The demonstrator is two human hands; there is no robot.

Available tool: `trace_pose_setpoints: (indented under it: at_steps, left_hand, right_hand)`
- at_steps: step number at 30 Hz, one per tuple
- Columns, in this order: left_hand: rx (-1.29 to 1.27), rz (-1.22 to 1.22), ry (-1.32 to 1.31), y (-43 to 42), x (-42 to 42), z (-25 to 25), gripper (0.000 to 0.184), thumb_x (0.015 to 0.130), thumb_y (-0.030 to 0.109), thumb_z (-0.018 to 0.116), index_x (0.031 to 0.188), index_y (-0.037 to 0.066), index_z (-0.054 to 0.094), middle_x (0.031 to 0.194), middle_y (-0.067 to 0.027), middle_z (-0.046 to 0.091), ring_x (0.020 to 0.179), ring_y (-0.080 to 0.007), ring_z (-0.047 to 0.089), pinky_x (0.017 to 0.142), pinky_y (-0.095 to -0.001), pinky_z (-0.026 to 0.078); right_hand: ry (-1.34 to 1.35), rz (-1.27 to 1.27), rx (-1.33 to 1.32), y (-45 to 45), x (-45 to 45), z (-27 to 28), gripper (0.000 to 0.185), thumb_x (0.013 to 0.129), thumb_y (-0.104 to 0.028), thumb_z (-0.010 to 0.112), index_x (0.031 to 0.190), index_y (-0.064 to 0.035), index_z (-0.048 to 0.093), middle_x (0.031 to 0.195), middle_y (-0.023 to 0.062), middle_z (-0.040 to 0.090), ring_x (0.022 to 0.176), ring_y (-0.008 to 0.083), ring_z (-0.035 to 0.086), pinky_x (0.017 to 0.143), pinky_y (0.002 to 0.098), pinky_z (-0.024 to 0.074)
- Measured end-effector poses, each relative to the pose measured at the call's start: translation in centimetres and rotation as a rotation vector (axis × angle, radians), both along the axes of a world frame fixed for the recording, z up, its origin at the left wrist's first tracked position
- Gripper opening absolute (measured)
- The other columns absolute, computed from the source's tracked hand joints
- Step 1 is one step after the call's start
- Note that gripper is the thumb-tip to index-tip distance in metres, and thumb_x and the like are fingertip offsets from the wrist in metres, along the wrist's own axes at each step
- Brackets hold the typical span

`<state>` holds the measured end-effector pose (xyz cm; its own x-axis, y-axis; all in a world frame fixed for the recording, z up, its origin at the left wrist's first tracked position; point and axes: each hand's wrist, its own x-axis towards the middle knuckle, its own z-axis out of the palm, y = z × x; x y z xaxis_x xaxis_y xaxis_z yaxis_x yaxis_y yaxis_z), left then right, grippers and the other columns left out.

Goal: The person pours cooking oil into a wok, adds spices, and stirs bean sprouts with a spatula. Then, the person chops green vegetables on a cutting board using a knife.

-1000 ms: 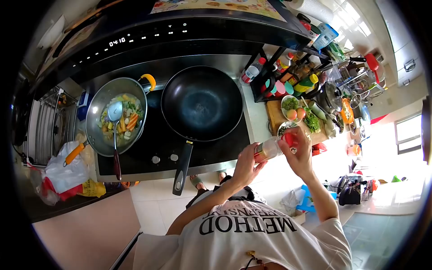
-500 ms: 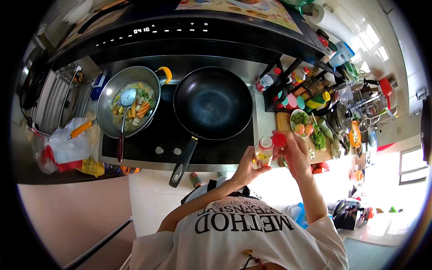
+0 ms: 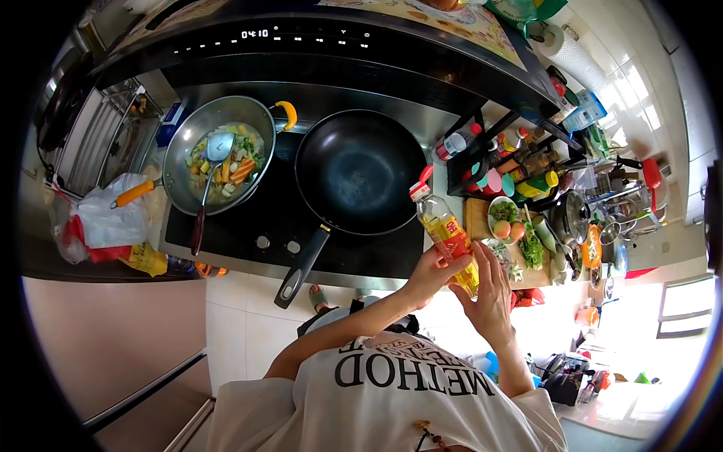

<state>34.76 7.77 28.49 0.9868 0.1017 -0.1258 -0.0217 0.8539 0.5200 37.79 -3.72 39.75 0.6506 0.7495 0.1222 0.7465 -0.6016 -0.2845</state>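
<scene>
The bottle (image 3: 454,239) has moved up and away from the shirt (image 3: 392,377) since half a second ago, and it now leans with its top near the black pan (image 3: 358,181). The right hand (image 3: 486,294) has let go of the red lid (image 3: 425,175) and slid down to the low end of the bottle. From far away, I watch all this through the head camera.

I have the left hand (image 3: 435,277) curled around the low part of the bottle. The right hand's fingers are out long, with the thumb spread apart. It is right next to the bottle, but I can't tell if it touches. The lid is flipped up. I see yellow stuff inside and a red label. The bottle's top is by the right edge of the pan.

To the left, the silver pot (image 3: 178,162) has chopped food (image 3: 242,172) in it, with a big spoon (image 3: 203,203) leaning there. On the right, a bowl (image 3: 492,221) sits on a wooden board (image 3: 475,218).
</scene>
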Motion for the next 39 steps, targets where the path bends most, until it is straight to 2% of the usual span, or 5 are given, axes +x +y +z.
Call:
trace_pose_setpoints:
  at_steps: [7,16,20,32,39]
  left_hand:
    - [-0.014,-0.002,0.001,-0.1,-0.1,0.0,0.036,0.094,0.016,0.066,0.126,0.009,0.052,0.118,-0.003,0.06,0.109,-0.0137,0.06,0.089,-0.0316,0.052]
    - [-0.036,0.036,0.02,0.5,-0.4,0.4,0.038,0.09,0.022,0.071,0.122,0.008,0.056,0.111,-0.0013,0.06,0.103,-0.009,0.058,0.081,-0.0271,0.053]
    - [-0.032,-0.008,0.023,0.8,-0.7,0.0,0.035,0.094,0.019,0.066,0.125,0.012,0.052,0.12,-0.0001,0.058,0.112,-0.0119,0.056,0.09,-0.036,0.05]
    - [-0.129,-0.022,-0.002,2.3,-0.9,1.3,0.043,0.091,0.031,0.07,0.128,0.016,0.052,0.119,0.0035,0.058,0.108,-0.0075,0.055,0.084,-0.0321,0.047]
    - [-0.183,-0.014,-0.045,2.8,-0.9,2.2,0.042,0.094,0.026,0.066,0.13,0.012,0.05,0.12,0.0005,0.057,0.112,-0.0101,0.055,0.086,-0.0335,0.051]
  right_hand:
    - [-0.022,-0.011,0.027,0.5,0.0,-0.9,0.073,0.081,-0.015,0.073,0.144,-0.0026,0.037,0.133,0.0206,0.05,0.114,0.0396,0.054,0.093,0.0466,0.0452]
    - [-0.073,0.041,0.002,1.5,-0.4,-0.8,0.074,0.078,-0.005,0.067,0.144,0.0011,0.035,0.128,0.0229,0.051,0.109,0.04,0.053,0.093,0.0467,0.0438]
    - [-0.087,0.058,-0.003,1.9,-0.7,-0.8,0.075,0.077,-0.004,0.066,0.145,0.0014,0.035,0.127,0.0235,0.051,0.108,0.0395,0.053,0.093,0.0463,0.0437]
    - [-0.145,0.085,-0.077,3.8,-0.7,1.0,0.079,0.073,-0.003,0.065,0.145,0.0021,0.034,0.125,0.0219,0.052,0.106,0.0376,0.054,0.09,0.0458,0.0445]
    - [-0.162,0.092,-0.127,4.3,-0.7,1.9,0.079,0.074,-0.004,0.065,0.146,0.0012,0.033,0.127,0.0213,0.051,0.108,0.0368,0.054,0.09,0.0463,0.0435]
